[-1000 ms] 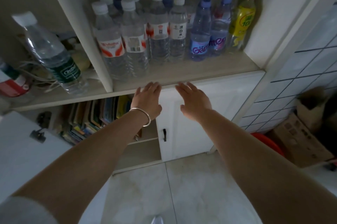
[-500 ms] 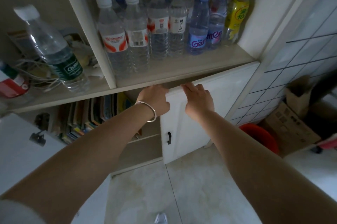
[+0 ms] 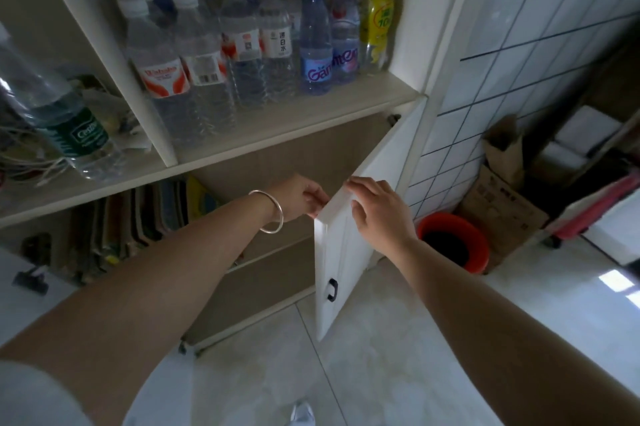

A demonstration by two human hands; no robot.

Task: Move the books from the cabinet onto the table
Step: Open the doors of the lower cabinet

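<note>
A row of thin books (image 3: 138, 217) stands upright in the lower left compartment of the white cabinet (image 3: 242, 145). The right-hand cabinet door (image 3: 341, 259), white with a small black handle, is swung partly out. My left hand (image 3: 299, 197), with a silver bracelet at the wrist, pinches the door's top corner from the left. My right hand (image 3: 379, 211) grips the same top edge from the right. The compartment behind the door looks bare, with one inner shelf.
Several water bottles (image 3: 242, 44) and a yellow drink bottle (image 3: 375, 17) fill the shelf above. A big bottle (image 3: 59, 114) and cables lie at the left. A red bucket (image 3: 453, 240) and a cardboard box (image 3: 502, 197) sit on the floor at the right, by the tiled wall.
Both hands went from hovering flat at the shelf edge to gripping the top of the right door. The door has swung outward from shut to partly open.
</note>
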